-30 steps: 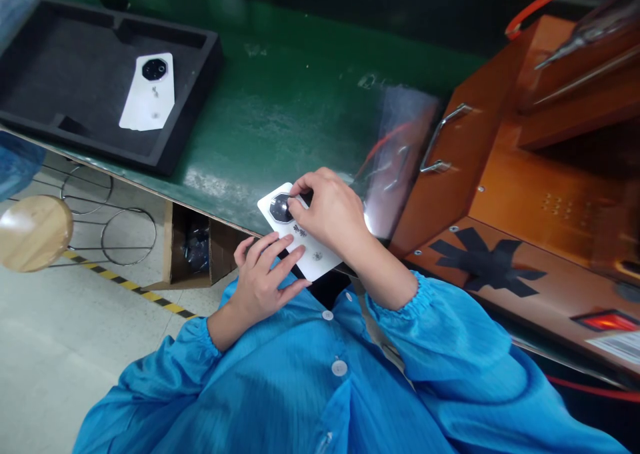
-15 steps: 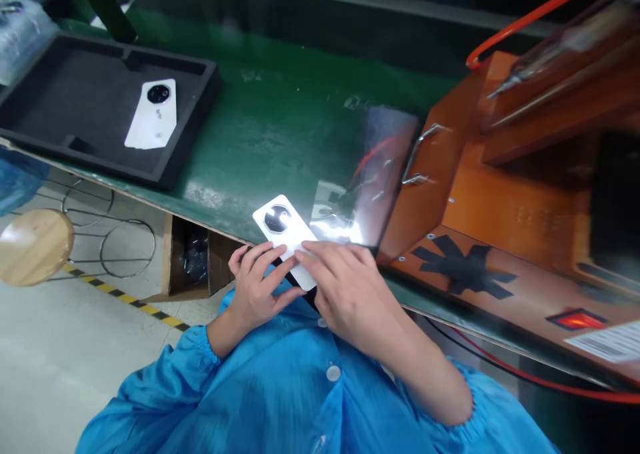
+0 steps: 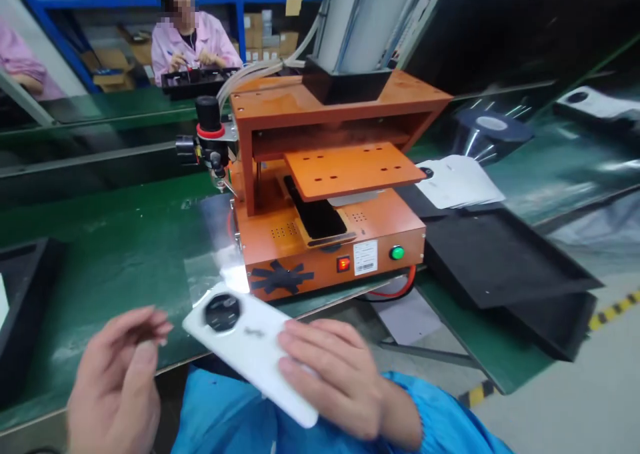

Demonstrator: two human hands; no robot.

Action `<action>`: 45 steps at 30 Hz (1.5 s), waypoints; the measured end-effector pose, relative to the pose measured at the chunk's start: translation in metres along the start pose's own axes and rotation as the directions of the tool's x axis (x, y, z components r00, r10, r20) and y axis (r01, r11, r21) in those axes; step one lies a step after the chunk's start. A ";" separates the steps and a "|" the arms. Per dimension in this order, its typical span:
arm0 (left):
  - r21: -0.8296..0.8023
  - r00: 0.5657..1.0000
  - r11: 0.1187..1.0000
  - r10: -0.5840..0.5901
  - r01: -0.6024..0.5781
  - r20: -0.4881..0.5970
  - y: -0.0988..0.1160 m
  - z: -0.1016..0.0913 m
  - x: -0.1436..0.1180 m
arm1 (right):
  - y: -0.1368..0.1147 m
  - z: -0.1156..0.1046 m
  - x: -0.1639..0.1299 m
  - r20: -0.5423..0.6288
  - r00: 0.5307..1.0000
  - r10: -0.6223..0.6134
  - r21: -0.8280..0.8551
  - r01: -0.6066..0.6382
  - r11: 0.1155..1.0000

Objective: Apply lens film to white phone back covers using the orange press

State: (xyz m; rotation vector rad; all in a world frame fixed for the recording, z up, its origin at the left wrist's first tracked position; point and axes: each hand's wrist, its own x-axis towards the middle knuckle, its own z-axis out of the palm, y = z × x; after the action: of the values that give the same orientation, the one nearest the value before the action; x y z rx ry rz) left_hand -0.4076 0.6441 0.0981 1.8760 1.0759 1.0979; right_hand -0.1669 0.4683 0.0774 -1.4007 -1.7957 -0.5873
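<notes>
My right hand (image 3: 333,374) grips a white phone back cover (image 3: 260,334) by its lower end, with the fingers lying over its outer face. The cover is tilted in front of my body and has a round black camera window (image 3: 223,312) at its far-left end. To the left, my left hand (image 3: 117,381) is apart from the cover, fingers curved and thumb separate, with nothing in it. An orange press machine (image 3: 320,261) stands just beyond the cover, and a black pad (image 3: 320,217) lies under its raised plate (image 3: 355,171).
Several white covers (image 3: 460,182) are fanned out right of the press, near black trays (image 3: 505,254) and a film roll (image 3: 493,131). A black tray edge (image 3: 30,307) is at left. Clear film (image 3: 215,241) lies beside the press. A person in pink (image 3: 195,37) works beyond.
The view has swung right, bringing the whole press into sight. My left hand has let go of the phone back cover and moved left; my right hand still holds it.
</notes>
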 end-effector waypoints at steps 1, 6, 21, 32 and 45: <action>-0.082 0.993 0.993 -0.078 0.085 0.090 0.018 0.018 0.018 | 0.006 -0.017 -0.009 0.014 0.999 0.040 -0.078 -0.039 0.996; -0.407 0.758 0.872 0.066 0.272 0.649 0.076 0.136 0.094 | 0.036 -0.066 -0.052 -0.061 0.980 0.189 -0.389 -0.197 0.900; -0.595 0.738 0.506 -0.131 0.624 0.662 0.135 0.255 0.101 | 0.114 -0.051 -0.066 -0.263 0.912 0.314 -0.547 -0.409 0.731; -0.095 0.422 0.746 -0.261 0.659 0.868 0.048 0.090 -0.014 | 0.158 -0.011 0.010 0.071 0.922 0.380 -0.424 -0.317 0.848; 0.085 0.646 0.973 -0.207 0.215 0.735 -0.019 0.046 -0.059 | 0.165 -0.032 0.033 0.411 0.793 0.449 -0.285 -0.356 0.890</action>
State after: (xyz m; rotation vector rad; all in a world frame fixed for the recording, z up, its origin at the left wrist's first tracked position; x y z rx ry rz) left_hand -0.3891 0.5915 0.0441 1.8513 0.7548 0.1261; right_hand -0.0038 0.5123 0.1068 -2.1397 -1.7334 -0.1993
